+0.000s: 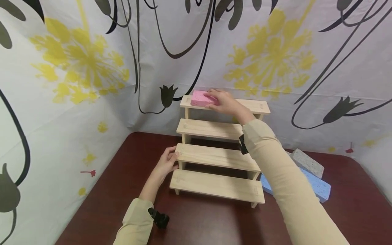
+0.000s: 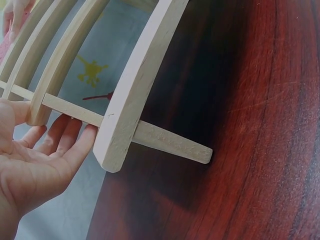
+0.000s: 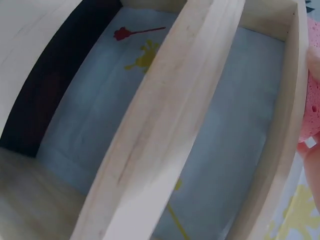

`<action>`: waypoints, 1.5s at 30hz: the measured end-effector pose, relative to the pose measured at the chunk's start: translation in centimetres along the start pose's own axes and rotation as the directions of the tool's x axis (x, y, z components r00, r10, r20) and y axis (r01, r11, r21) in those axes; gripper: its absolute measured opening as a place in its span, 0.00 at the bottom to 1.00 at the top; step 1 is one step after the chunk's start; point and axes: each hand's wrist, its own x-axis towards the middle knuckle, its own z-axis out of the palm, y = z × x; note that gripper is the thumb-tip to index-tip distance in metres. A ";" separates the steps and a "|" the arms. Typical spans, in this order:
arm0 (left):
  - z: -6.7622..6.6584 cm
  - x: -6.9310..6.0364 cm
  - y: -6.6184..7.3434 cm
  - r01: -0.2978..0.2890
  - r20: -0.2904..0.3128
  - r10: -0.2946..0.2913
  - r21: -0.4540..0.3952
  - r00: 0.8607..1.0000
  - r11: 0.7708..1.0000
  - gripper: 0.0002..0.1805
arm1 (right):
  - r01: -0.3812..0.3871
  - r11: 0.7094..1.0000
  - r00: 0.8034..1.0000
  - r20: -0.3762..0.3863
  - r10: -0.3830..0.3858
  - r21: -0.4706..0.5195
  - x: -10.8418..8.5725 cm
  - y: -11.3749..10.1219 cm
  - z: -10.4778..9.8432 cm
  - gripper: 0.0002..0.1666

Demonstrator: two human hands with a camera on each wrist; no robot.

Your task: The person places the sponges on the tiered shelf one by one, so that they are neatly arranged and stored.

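A pink, porous, rectangular block point(image 1: 199, 98) sits on the top board of a pale wooden four-step stand point(image 1: 214, 183), at eleven o'clock from its centre, gripped by the right hand point(image 1: 226, 102). At nine, the left hand point(image 1: 166, 162) grips the stand's edge. Toward three, a speckled blue rectangular block point(image 1: 318, 187) lies near a grey one point(image 1: 307, 162).

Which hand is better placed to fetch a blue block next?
Probably the right hand, once off the pink block: a blue block lies right of the shelf, whose left side the left hand holds.
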 end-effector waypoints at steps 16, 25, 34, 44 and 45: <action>0.1 -0.4 0.4 0.045 0.040 -0.046 0.022 0.998 0.999 0.26 | -0.042 0.976 0.991 -0.137 0.013 -0.214 -4.0 -3.5 -0.6 0.30; -0.5 -0.1 0.8 0.029 0.053 -0.030 0.028 0.998 0.999 0.28 | -0.120 0.991 0.965 -0.240 0.105 -0.050 -10.4 0.0 -2.8 0.24; -0.5 -0.4 0.4 0.050 0.081 -0.051 0.021 0.995 0.999 0.29 | -0.291 0.946 0.878 -0.354 0.322 0.140 -17.5 4.6 -2.2 0.21; -0.3 -0.6 0.5 0.065 0.084 -0.068 0.033 0.994 0.997 0.29 | -0.463 0.864 0.830 -0.243 0.501 0.199 -24.4 7.8 0.2 0.24; -0.3 -0.6 0.5 0.069 0.081 -0.072 0.033 0.994 0.997 0.29 | -0.480 0.856 0.835 -0.198 0.513 0.195 -25.0 8.0 0.5 0.24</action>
